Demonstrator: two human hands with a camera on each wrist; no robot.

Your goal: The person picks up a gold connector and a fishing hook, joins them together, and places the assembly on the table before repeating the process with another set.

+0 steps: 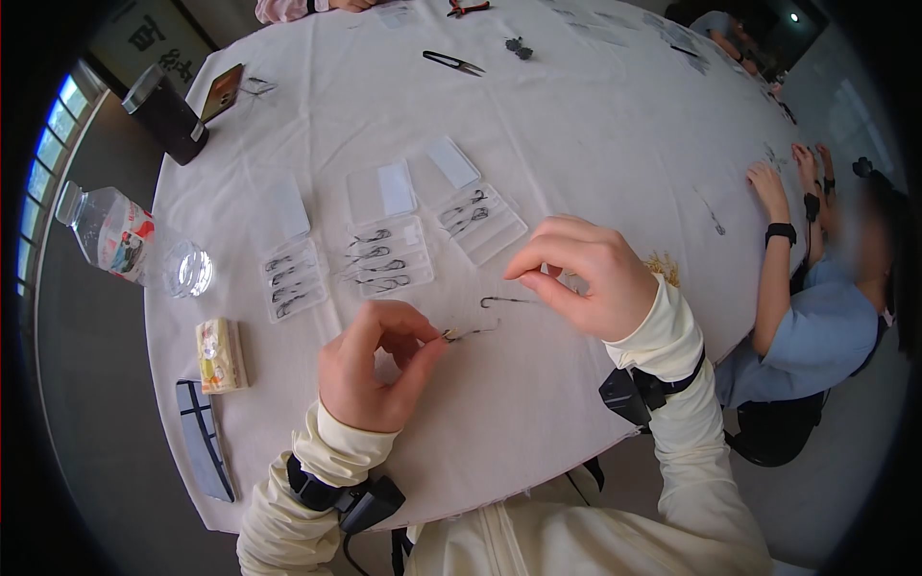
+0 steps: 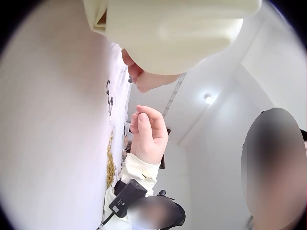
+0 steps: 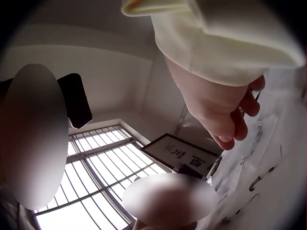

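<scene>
In the head view my left hand [image 1: 375, 363] pinches a thin dark strand with a small gold-coloured bit [image 1: 449, 335] between thumb and forefinger; its thin tail points right. My right hand [image 1: 591, 274] hovers to the right, thumb and forefinger tips brought together; I cannot tell whether something tiny is between them. Below its fingertips a dark hook-shaped piece [image 1: 488, 301] with a thin line lies on the white cloth. Beyond my hands stand three clear plastic boxes with raised lids: a left box [image 1: 312, 305], a middle box [image 1: 423, 278] and a right box [image 1: 509, 235], holding similar dark looped pieces.
A pile of golden bits [image 1: 665, 267] lies behind my right wrist. Along the left stand a water bottle [image 1: 125, 235], a dark tumbler [image 1: 168, 115], a tissue pack [image 1: 221, 355] and a dark flat case [image 1: 204, 442]. Dark snips [image 1: 453, 63] lie farther back. Another person's arm [image 1: 771, 259] rests at right.
</scene>
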